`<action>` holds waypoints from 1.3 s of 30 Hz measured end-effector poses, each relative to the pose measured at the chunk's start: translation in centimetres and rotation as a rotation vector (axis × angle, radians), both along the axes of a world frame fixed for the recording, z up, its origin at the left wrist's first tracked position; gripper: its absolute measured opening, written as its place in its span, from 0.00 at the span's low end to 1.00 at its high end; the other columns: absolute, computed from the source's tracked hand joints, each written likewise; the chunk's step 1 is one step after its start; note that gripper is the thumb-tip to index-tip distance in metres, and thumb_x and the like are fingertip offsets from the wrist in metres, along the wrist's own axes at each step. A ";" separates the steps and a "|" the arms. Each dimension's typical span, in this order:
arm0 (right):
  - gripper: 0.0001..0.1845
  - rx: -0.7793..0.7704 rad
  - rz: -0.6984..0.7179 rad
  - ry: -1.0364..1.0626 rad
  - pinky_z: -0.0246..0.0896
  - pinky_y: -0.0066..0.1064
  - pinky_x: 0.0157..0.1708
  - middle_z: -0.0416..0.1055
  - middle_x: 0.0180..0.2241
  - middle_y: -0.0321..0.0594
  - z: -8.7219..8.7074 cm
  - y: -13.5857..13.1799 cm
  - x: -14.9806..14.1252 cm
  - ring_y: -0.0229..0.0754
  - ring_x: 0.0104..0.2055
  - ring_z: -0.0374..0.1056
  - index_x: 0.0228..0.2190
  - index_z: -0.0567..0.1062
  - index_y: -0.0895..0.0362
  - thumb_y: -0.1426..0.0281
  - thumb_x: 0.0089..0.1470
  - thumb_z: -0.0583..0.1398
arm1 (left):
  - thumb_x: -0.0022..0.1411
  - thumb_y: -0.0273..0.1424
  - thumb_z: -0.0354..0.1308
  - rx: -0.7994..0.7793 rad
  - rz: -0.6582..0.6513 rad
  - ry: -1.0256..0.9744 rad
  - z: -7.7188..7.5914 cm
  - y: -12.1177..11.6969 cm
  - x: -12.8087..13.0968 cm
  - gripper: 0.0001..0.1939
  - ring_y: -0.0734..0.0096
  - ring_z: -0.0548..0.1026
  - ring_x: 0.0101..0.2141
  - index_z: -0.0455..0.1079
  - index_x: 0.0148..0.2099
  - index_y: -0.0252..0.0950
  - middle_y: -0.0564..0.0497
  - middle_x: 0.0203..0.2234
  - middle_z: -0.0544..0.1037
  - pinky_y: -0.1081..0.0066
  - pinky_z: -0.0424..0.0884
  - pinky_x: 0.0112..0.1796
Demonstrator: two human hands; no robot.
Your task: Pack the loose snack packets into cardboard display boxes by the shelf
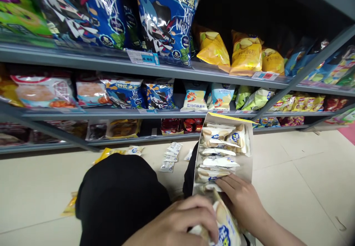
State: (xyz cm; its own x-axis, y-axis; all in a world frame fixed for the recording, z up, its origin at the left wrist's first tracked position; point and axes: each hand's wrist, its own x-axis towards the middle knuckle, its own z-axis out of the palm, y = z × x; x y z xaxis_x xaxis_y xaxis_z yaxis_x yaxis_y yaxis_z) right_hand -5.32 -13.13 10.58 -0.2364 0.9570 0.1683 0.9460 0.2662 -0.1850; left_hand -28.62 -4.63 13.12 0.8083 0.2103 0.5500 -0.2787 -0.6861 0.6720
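A long open carton (246, 170) with a yellow-edged flap stands tilted in front of me, holding a row of small white snack packets (219, 161). My left hand (191, 216) is at the near end, its fingers curled on a snack packet and slightly blurred. Beside it, a larger-looking snack packet (226, 222) with a blue logo stands close to me. My right hand (241, 198) reaches into the carton from the right; its fingers are stretched out against the packets, and its thumb is hidden.
Grey shelves (91, 63) hold blue snack bags (168, 20) and yellow chip bags (246, 55). White sachets (170, 157) and a yellow package (108, 153) lie on the tiled floor (288, 187). My black-clad knee (119, 194) is left of the carton.
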 end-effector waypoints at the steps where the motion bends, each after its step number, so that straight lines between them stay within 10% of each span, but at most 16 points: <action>1: 0.14 -0.015 -0.006 0.001 0.60 0.34 0.31 0.78 0.38 0.38 0.1 0.1 0.1 0.46 0.37 0.72 0.40 0.76 0.56 0.82 0.52 0.61 | 0.65 0.21 0.58 0.013 -0.030 0.036 -0.2 0.0 0.4 0.11 0.71 0.73 0.49 0.74 0.32 0.41 0.52 0.39 0.79 0.76 0.74 0.49; 6: 0.14 -0.124 -0.052 -0.014 0.58 0.32 0.30 0.76 0.32 0.36 0.1 0.5 1.1 0.45 0.36 0.72 0.35 0.75 0.55 0.83 0.49 0.60 | 0.59 0.15 0.54 -0.031 0.097 0.221 -1.6 0.1 0.1 0.17 0.70 0.73 0.54 0.77 0.35 0.42 0.54 0.58 0.70 0.75 0.74 0.48; 11: 0.15 -0.277 -0.095 -0.075 0.57 0.31 0.32 0.77 0.33 0.37 0.9 1.2 1.6 0.45 0.37 0.73 0.35 0.76 0.55 0.83 0.48 0.58 | 0.55 0.14 0.46 -0.037 0.207 0.320 -1.0 -0.5 -1.6 0.24 0.75 0.78 0.45 0.74 0.44 0.42 0.56 0.54 0.75 0.76 0.74 0.45; 16: 0.14 -0.420 -0.113 -0.094 0.59 0.31 0.34 0.76 0.32 0.39 1.8 2.0 1.2 0.45 0.38 0.72 0.33 0.76 0.57 0.84 0.50 0.55 | 0.65 0.33 0.59 0.147 0.286 0.306 -1.2 -1.6 -0.3 0.08 0.69 0.77 0.41 0.72 0.47 0.39 0.51 0.46 0.78 0.73 0.74 0.38; 22: 0.20 -0.449 -0.120 0.112 0.65 0.31 0.44 0.77 0.42 0.40 2.4 1.8 1.7 0.44 0.46 0.72 0.44 0.77 0.55 0.84 0.53 0.56 | 0.70 0.31 0.56 0.470 0.273 0.226 -2.3 -2.7 3.0 0.09 0.68 0.73 0.36 0.70 0.51 0.44 0.52 0.38 0.76 0.71 0.72 0.37; 27: 0.29 -0.474 0.000 0.180 0.66 0.33 0.51 0.74 0.51 0.42 2.8 1.4 2.7 0.46 0.53 0.70 0.52 0.74 0.54 0.85 0.50 0.60 | 0.72 0.29 0.53 0.324 0.096 0.242 -0.6 -1.9 2.0 0.26 0.71 0.74 0.38 0.55 0.69 0.43 0.54 0.37 0.78 0.75 0.71 0.40; 32: 0.13 -0.356 -0.039 0.097 0.69 0.31 0.39 0.78 0.37 0.41 2.2 1.7 2.6 0.43 0.39 0.75 0.43 0.78 0.56 0.78 0.61 0.56 | 0.70 0.26 0.53 0.295 0.098 0.338 -2.1 -1.7 2.5 0.17 0.70 0.76 0.42 0.64 0.60 0.38 0.52 0.42 0.79 0.74 0.72 0.41; 39: 0.17 -0.281 0.015 0.197 0.71 0.34 0.42 0.77 0.44 0.42 2.1 1.8 1.9 0.45 0.45 0.75 0.49 0.75 0.55 0.79 0.60 0.57 | 0.57 0.20 0.58 0.442 0.171 0.597 -3.7 -1.7 3.7 0.28 0.61 0.78 0.39 0.64 0.61 0.34 0.47 0.42 0.79 0.67 0.72 0.37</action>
State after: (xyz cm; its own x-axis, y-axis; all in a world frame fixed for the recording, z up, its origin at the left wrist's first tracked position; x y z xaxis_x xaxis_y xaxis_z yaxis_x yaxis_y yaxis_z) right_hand -3.46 -11.33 12.71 -0.2403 0.9690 -0.0575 0.8812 0.1929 -0.4315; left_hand -24.95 -6.32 9.40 0.9709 0.2212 0.0917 0.1803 -0.9273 0.3280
